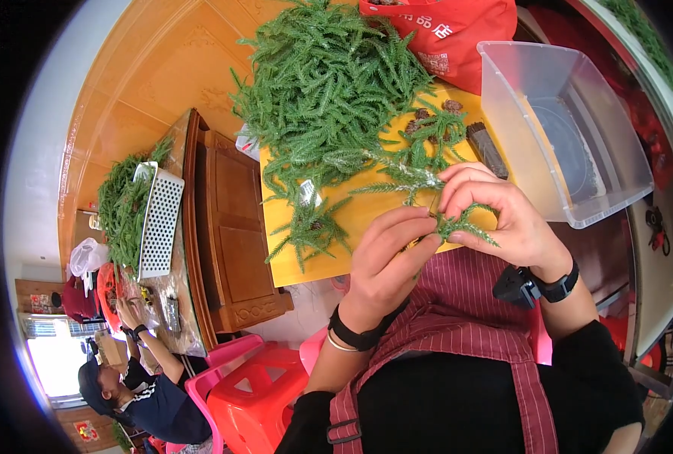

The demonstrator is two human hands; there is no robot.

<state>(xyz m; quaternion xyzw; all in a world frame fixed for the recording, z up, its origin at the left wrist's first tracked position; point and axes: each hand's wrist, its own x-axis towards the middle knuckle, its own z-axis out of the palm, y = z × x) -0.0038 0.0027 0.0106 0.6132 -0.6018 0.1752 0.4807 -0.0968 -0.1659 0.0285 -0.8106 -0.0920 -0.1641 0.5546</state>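
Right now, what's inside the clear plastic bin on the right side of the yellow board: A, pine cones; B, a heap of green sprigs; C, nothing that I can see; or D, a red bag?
C: the clear plastic bin looks empty, while the green sprigs are heaped on the yellow board beside it.

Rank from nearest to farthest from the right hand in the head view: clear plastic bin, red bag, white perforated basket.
From the right hand:
1. Clear plastic bin, just to its right.
2. Red bag, beyond it at the top.
3. White perforated basket, far left on the other table.
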